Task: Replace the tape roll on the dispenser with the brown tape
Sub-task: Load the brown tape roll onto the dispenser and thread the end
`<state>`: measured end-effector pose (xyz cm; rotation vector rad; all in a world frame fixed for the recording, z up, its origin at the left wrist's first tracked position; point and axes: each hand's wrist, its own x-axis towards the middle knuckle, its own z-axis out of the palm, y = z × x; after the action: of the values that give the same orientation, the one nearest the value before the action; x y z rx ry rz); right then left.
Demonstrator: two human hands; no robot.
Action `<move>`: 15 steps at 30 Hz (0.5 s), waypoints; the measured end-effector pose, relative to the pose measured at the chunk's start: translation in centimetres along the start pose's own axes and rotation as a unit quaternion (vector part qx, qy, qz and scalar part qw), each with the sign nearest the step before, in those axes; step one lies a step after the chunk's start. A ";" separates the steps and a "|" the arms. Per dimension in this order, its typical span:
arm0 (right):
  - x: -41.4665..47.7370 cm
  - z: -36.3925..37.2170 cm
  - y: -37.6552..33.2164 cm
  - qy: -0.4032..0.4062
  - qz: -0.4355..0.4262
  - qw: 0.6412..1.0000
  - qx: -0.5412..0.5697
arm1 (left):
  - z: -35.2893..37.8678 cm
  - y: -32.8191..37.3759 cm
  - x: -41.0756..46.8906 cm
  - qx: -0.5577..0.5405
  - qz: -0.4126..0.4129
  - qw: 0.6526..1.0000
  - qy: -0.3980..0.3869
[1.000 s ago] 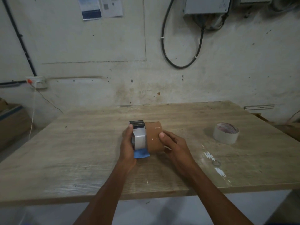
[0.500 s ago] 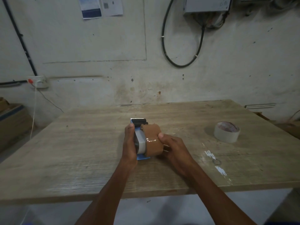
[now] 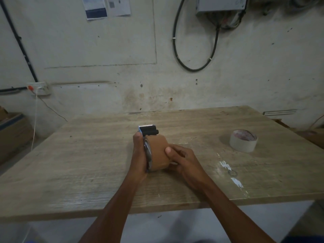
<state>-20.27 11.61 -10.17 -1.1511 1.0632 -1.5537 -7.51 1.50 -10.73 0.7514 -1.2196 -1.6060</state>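
The brown tape roll point(image 3: 157, 151) stands on edge at the middle of the wooden table point(image 3: 87, 163), pressed against the side of the tape dispenser point(image 3: 148, 130). The dispenser shows a black roller and a toothed blade at its far end and a grey metal side plate. My left hand point(image 3: 139, 155) grips the dispenser from the left, thumb on top. My right hand point(image 3: 182, 158) holds the brown roll from the right, thumb on its outer face. The dispenser's hub is hidden behind the roll.
A whitish tape roll point(image 3: 243, 140) lies flat on the table to the right. White paint marks point(image 3: 228, 171) lie between it and my right arm. Cardboard boxes point(image 3: 12, 132) stand on the floor at the left, and a cable point(image 3: 35, 120) hangs from a wall socket.
The brown roll has moved left against the dispenser, covering its grey side and blue handle. The dispenser's black roller end now sticks out beyond the roll. Both hands stayed on their objects.
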 end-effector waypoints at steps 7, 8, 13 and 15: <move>-0.6 -0.4 -0.3 -0.009 -0.073 0.992 -0.102 | -0.4 0.2 0.0 -0.075 -0.076 0.993 -0.049; -0.6 -0.4 -0.3 -0.011 -0.076 0.991 -0.105 | -0.3 0.4 0.0 -0.083 -0.084 0.992 -0.055; -0.6 -0.5 -0.4 0.014 -0.111 0.982 -0.152 | -0.3 0.7 0.1 -0.062 -0.096 0.992 -0.058; -0.5 -0.6 -0.3 0.010 -0.119 0.983 -0.142 | -0.3 0.8 0.0 -0.053 -0.109 0.990 -0.065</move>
<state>-20.82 12.28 -10.09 -1.5057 1.2266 -1.6342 -6.98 1.31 -10.04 0.7420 -1.1641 -1.9097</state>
